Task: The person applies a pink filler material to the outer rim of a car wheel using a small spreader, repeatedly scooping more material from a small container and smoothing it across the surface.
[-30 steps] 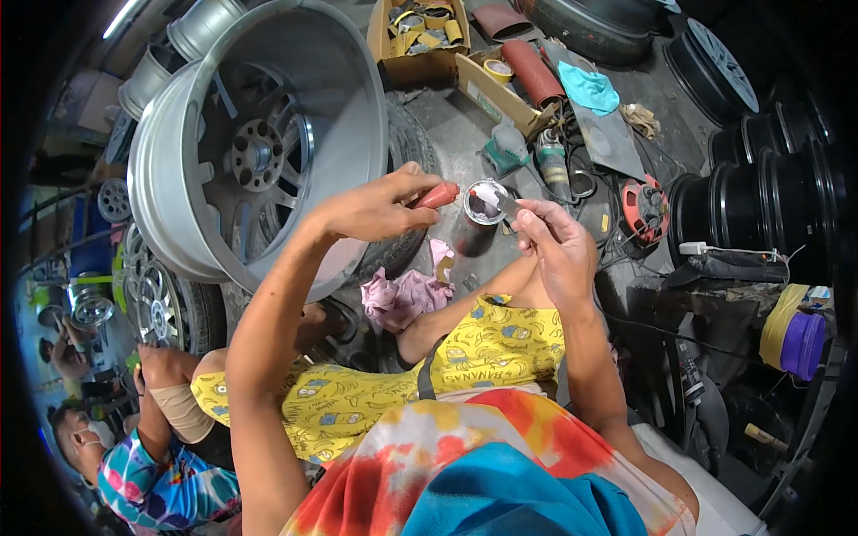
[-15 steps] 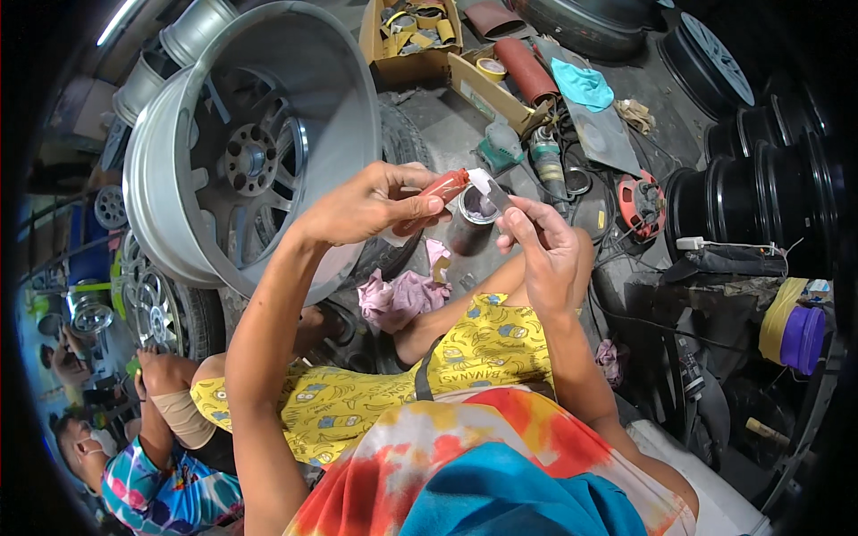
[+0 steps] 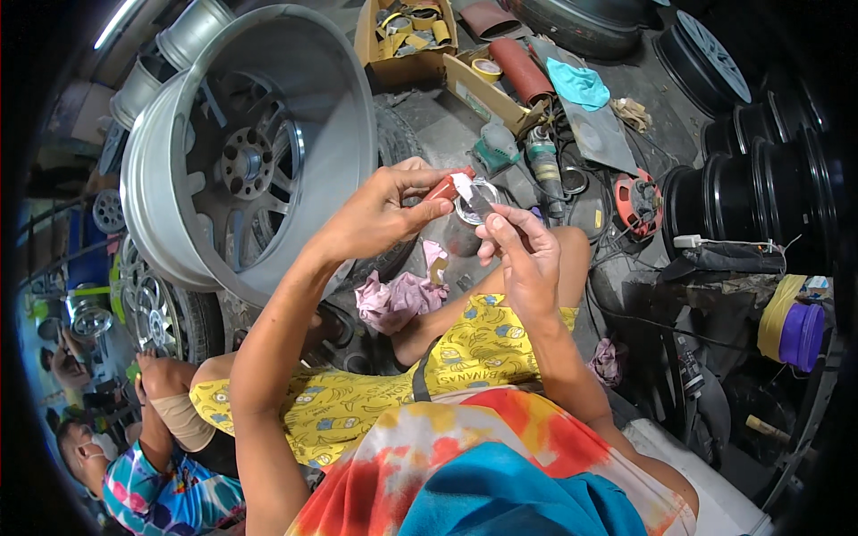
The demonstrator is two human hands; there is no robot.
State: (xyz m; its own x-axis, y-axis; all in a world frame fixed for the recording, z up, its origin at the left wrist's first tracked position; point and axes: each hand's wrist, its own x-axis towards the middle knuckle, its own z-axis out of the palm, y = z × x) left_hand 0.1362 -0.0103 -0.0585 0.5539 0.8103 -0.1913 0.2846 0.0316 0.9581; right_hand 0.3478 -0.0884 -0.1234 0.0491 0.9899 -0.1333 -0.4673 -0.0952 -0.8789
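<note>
Between the thumb and fingers of my left hand is a slim red tube-like piece. My right hand pinches a flat grey scraper blade. White paste sits on the blade's far end, touching or very close to the red piece. Just behind and below the blade stands an open can, partly covered by my hands. Both hands are closed and held over the floor in front of my knees. The far ends of the two held pieces overlap, so their exact contact cannot be made out.
A large grey wheel rim stands at left. Ahead lie a box of sandpaper pieces, a green sander and a grinder. A pink rag lies by my leg. Black rims stand at right; another person sits at left.
The scraper blade has shifted left and slightly down with my right hand, its pasted end now against or over the red piece. My left hand has turned slightly, and the can shows more.
</note>
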